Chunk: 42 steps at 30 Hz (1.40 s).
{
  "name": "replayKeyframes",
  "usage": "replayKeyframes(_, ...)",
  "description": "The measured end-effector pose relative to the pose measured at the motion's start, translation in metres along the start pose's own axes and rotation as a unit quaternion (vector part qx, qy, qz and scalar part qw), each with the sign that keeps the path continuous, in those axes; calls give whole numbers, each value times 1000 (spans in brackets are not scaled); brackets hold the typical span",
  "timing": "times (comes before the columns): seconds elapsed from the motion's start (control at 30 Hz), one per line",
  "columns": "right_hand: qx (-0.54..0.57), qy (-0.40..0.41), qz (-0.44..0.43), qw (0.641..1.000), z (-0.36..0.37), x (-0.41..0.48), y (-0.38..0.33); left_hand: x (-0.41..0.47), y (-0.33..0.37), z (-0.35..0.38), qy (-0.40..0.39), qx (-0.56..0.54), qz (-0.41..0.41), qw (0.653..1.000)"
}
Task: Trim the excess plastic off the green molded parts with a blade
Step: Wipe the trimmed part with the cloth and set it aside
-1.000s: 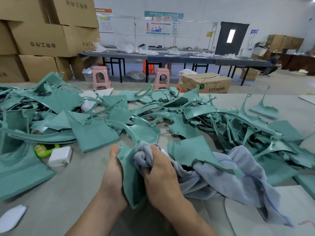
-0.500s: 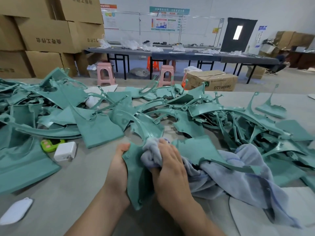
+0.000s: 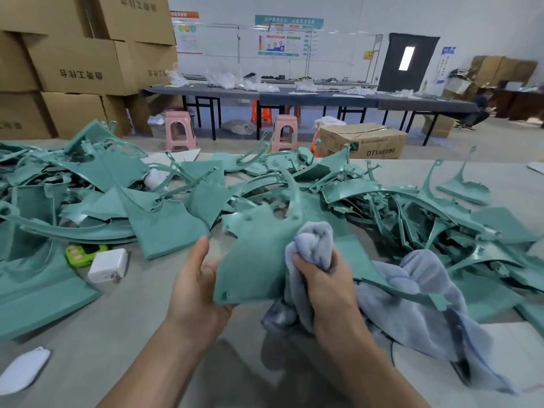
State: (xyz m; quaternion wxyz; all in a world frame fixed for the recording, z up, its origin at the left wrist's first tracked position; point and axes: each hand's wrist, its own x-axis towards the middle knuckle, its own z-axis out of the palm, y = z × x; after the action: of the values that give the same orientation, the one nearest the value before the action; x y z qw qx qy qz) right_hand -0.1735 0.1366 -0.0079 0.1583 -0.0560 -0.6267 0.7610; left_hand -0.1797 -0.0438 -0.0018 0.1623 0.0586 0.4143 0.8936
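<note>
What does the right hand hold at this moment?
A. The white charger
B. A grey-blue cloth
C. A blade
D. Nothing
B: the right hand grips a bunched cloth and presses it on the green part, which the left hand holds by its edge; no blade shows.

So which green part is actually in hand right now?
The flat green panel at centre: the left hand grips its left edge while the right hand presses a grey cloth on it. The other parts lie loose on the table.
</note>
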Motion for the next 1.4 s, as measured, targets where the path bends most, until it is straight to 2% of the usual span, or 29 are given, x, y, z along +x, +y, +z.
replayKeyframes(0.07, 99, 59, 50, 992, -3, 1, -2, -4, -2, 8, -54, 73, 34, 995)
replayKeyframes(0.13, 105, 71, 70, 990, -1, -1, -1, -6, -13, 19, -88, 183, 69, 977)
replayKeyframes(0.17, 86, 63, 68, 992, 2, -4, 0, -6, -23, 24, -77, 237, 96, 964)
replayKeyframes(0.23, 58, 41, 66, 995, 7, -11, -1, -3, -43, 34, 61, 300, 173, 936)
replayKeyframes(0.3, 67, 17, 87, 994, 10, -13, -3, -1, -51, 38, 204, 301, 239, 900)
replayKeyframes(0.4, 124, 53, 154, 979, 10, -4, -10, 1, -42, 36, 214, 277, 282, 894)
replayKeyframes(0.5, 194, 103, 205, 954, 4, 13, -25, 2, -31, 28, 148, 317, 278, 895)
replayKeyframes(0.73, 161, 65, 297, 939, 5, 44, -51, 2, 6, -4, 41, 299, 211, 930)
replayKeyframes(0.87, 135, 44, 290, 946, 9, 63, -82, -5, 30, -25, 40, 246, 148, 957)
replayKeyframes(0.97, 91, 4, 227, 970, 4, 76, -97, -12, 44, -28, 12, 266, 141, 953)
replayKeyframes(1.2, 45, 4, 247, 968, -1, 96, -120, -15, 52, -32, -21, 290, 131, 948)
replayKeyframes(1.3, 91, 14, 234, 968, -2, 92, -109, -12, 49, -36, -1, 274, 131, 953)
replayKeyframes(1.4, 147, 14, 241, 959, 1, 78, -100, -5, 40, -38, 50, 217, 164, 961)
